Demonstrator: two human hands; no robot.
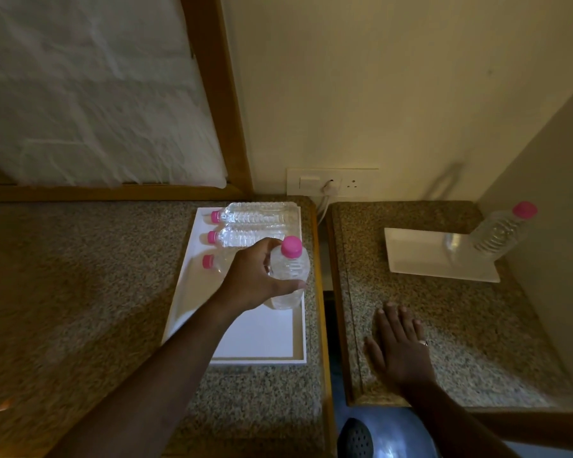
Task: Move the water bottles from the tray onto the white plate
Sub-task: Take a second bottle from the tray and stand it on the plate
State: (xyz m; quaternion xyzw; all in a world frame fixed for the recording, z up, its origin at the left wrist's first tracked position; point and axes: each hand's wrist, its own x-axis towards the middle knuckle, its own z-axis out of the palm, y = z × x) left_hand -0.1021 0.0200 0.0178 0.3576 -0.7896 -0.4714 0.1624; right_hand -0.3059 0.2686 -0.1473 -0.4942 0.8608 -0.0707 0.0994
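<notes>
A white rectangular tray (255,338) lies on the left granite counter. Three clear water bottles with pink caps lie on their sides at its far end, the nearest one (212,262) partly hidden behind my wrist. My left hand (255,279) is shut around a fourth bottle (291,276), held upright over the tray's right side. The white plate (420,259) sits on the right counter, and one bottle (500,233) stands upright at its far right corner. My right hand (399,345) lies flat and open on the right counter, nearer than the plate.
A narrow gap (325,279) separates the two granite counters. A wall socket with a white plug and cable (329,186) sits behind the gap. A wall rises along the right counter's right side. A dark perforated object (356,439) lies on the floor below.
</notes>
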